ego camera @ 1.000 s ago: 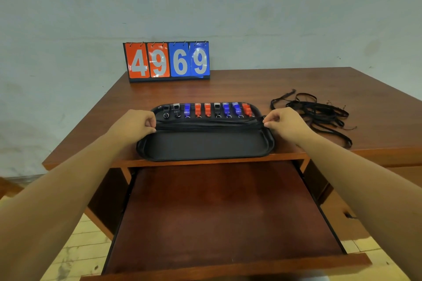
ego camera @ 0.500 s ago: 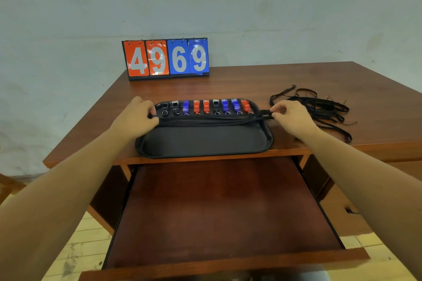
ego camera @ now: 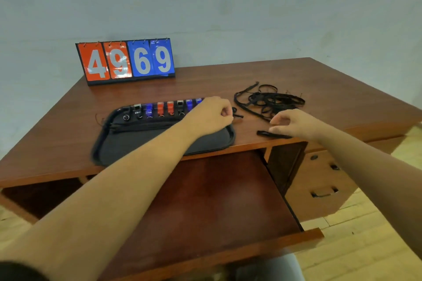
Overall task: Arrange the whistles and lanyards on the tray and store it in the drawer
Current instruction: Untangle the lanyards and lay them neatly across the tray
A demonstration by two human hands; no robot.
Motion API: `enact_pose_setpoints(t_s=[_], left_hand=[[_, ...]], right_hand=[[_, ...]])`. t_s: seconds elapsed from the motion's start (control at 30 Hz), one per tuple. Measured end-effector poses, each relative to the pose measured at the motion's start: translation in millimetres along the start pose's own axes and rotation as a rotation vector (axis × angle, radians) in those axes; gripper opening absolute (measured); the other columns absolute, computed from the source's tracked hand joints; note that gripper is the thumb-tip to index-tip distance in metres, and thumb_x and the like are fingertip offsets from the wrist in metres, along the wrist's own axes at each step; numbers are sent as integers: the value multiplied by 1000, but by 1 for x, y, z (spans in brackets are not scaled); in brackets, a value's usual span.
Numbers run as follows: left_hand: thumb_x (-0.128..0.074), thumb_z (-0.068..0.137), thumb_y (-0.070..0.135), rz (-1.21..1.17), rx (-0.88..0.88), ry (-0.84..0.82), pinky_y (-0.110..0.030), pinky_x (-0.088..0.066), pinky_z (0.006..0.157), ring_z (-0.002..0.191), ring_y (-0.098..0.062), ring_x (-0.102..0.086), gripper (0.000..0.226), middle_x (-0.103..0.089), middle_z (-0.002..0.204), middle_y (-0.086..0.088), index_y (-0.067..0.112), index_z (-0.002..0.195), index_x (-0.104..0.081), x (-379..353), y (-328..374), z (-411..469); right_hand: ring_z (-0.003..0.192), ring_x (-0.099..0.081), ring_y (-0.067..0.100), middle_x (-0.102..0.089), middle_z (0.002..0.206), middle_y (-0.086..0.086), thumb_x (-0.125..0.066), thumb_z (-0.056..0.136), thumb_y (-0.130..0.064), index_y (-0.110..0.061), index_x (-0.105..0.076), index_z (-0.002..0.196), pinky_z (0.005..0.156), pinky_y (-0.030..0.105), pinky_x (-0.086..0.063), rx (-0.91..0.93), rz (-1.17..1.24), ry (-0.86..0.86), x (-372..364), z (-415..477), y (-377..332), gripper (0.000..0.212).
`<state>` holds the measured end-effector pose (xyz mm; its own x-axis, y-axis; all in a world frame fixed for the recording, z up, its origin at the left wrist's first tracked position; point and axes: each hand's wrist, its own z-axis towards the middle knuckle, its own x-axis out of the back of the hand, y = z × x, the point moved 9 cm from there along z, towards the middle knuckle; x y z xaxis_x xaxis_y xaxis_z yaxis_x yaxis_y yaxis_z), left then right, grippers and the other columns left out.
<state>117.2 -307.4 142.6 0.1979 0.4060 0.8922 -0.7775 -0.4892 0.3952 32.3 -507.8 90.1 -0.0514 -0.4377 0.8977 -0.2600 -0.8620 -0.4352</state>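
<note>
A black tray (ego camera: 141,146) sits at the desk's front edge. Along its far side runs a row of several whistles (ego camera: 159,108) in black, blue and orange. One black lanyard (ego camera: 141,126) lies stretched across the tray below them. My left hand (ego camera: 212,114) reaches over the tray's right end, its fingers curled and pinching that lanyard's end. My right hand (ego camera: 292,123) hovers right of the tray with loosely curled fingers, its fingertips at a loose black strand (ego camera: 274,134) on the desk. A tangled pile of lanyards (ego camera: 269,100) lies just beyond it.
The wide desk drawer (ego camera: 205,201) stands pulled out under the tray. A flip scoreboard (ego camera: 127,61) reading 4969 stands at the back left. Side drawers (ego camera: 319,180) with handles are at the right, and a wooden floor lies below.
My left hand crossed from the tray's left end to its right end. My right hand let go of the lanyard and moved right, off the tray, toward the pile. The view shifted.
</note>
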Motion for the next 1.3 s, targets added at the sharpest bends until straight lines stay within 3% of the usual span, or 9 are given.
enact_pose_setpoints(t_s=[0.23, 0.4, 0.53, 0.7, 0.8, 0.9, 0.97, 1.17, 1.3], left_hand=[[-63, 91, 32, -120, -8, -45, -27, -48, 82, 93, -9, -60, 13, -65, 99, 7, 22, 96, -70, -45, 37, 14], [-65, 90, 43, -341, 172, -52, -20, -44, 72, 99, -4, -57, 32, -62, 116, 8, 25, 116, -63, -49, 17, 13], [-67, 89, 43, -535, 51, -78, -26, -38, 104, 132, -8, -45, 68, -45, 150, 7, 25, 148, -39, -38, 43, 15], [-53, 101, 25, -833, -34, -151, -15, -45, 94, 112, -5, -64, 32, -73, 114, 0, 12, 130, -59, -31, 71, 15], [-47, 104, 21, -807, -19, -99, -15, -50, 85, 93, -17, -72, 28, -74, 79, 0, 2, 108, -67, -27, 63, 9], [-47, 103, 18, -855, 4, -47, -36, -54, 83, 75, -17, -67, 25, -65, 70, 7, 3, 105, -66, -19, 49, 4], [-45, 104, 16, -990, 24, -42, -32, -48, 66, 62, -12, -55, 22, -58, 66, 4, 6, 106, -64, -15, 46, 3], [-41, 105, 17, -1016, 91, -171, -22, -29, 47, 48, -10, -38, 24, -46, 62, 3, 4, 106, -61, -5, 48, -3], [-44, 104, 17, -920, 102, -314, -22, -26, 45, 48, -10, -35, 23, -46, 61, 2, 4, 102, -63, -8, 38, -14]], right_hand=[[96, -62, 14, -66, 97, -6, -74, 90, -24, -20, -73, 91, 84, 27, -45, 66, -17, 147, -5, -11, -11, 3], [95, -70, 10, -76, 96, -9, -72, 91, -30, -20, -77, 94, 84, 24, -52, -13, 660, 337, 30, -17, -15, 12], [99, -72, 26, -73, 96, 8, -57, 100, -12, -3, -65, 106, 92, 36, -57, 153, 1301, 155, 48, -15, -65, 13], [82, -71, 23, -70, 83, 10, -57, 100, -10, -5, -59, 99, 82, 37, -58, 248, 1624, 164, 75, -12, -100, 6], [80, -72, 23, -70, 81, 8, -58, 100, -9, -2, -58, 106, 82, 37, -58, 210, 1653, 281, 88, -12, -86, 9], [92, -74, 24, -73, 88, 9, -61, 98, -9, -1, -61, 111, 89, 38, -59, 121, 1581, 335, 80, -13, -63, 15], [102, -73, 27, -75, 99, 11, -63, 97, -12, -2, -60, 120, 89, 39, -59, 38, 1488, 285, 62, -11, -52, 26], [124, -57, 18, -58, 137, 2, -71, 90, -32, -17, -53, 142, 108, 41, -46, -50, 784, 351, 46, -11, -51, 57], [131, -56, 19, -63, 137, 5, -64, 95, -33, -10, -61, 135, 113, 43, -42, 216, 914, -60, 26, -11, -86, 46]])
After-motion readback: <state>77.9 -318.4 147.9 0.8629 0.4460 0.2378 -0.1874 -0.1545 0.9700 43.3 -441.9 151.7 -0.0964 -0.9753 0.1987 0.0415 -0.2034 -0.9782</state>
